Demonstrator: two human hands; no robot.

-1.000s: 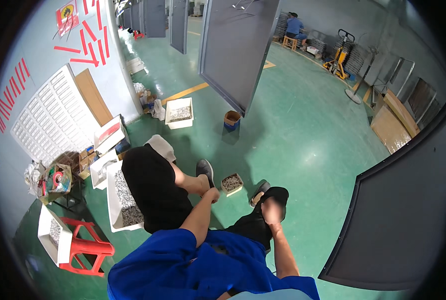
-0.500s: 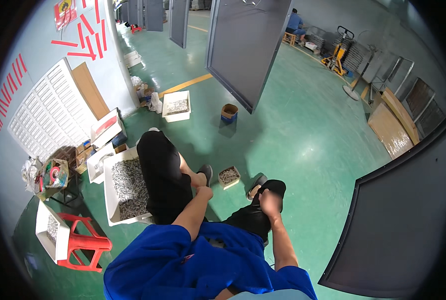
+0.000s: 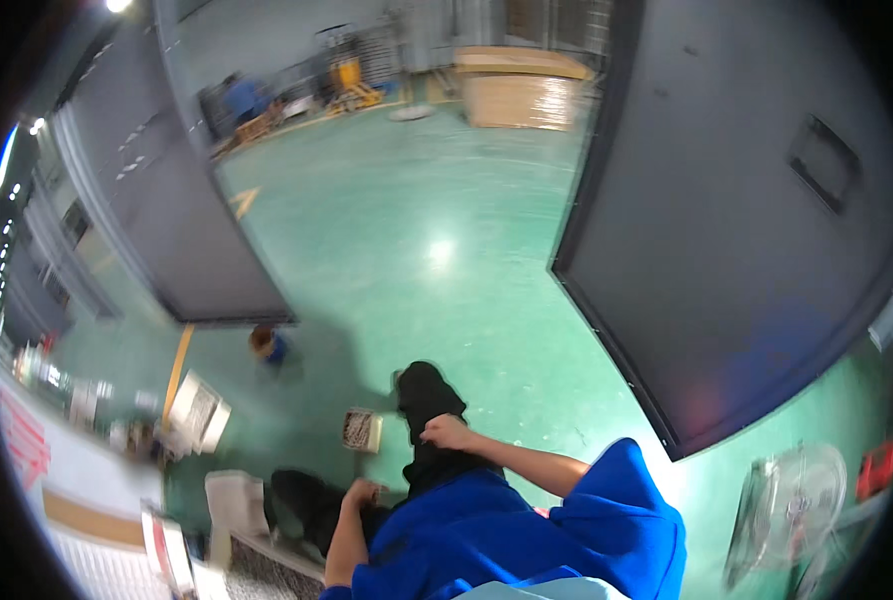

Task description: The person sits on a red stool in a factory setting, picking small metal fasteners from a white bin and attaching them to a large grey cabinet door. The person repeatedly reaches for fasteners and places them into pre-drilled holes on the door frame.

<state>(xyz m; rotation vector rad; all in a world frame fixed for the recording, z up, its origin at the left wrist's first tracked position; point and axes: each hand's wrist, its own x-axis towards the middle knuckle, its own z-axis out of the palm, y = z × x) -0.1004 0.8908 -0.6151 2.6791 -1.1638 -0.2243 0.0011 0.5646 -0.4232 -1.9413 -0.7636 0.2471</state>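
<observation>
Resting place: black trousers (image 3: 428, 395) are lying under the right hand (image 3: 449, 432), lower centre of the frame.
Small box (image 3: 375, 434): standing on the floor (image 3: 486, 330) just left of that leg, holding small pieces (image 3: 358, 428).
Risk: a leg swinging left could be tipping the box and scattering its contents, I judge, the two standing so near.
Right fingers: curling together on the trouser leg; blur is hiding whether they are pinching cloth.
Left hand (image 3: 363, 492): hovering over or touching the other leg, lower left of centre; fingers are curling inward, any grip impossible to tell.
Farther out: a white tray (image 3: 216, 425) and blue bin (image 3: 276, 348) are sitting at left; a grey panel (image 3: 726, 220) is filling the upper right.
</observation>
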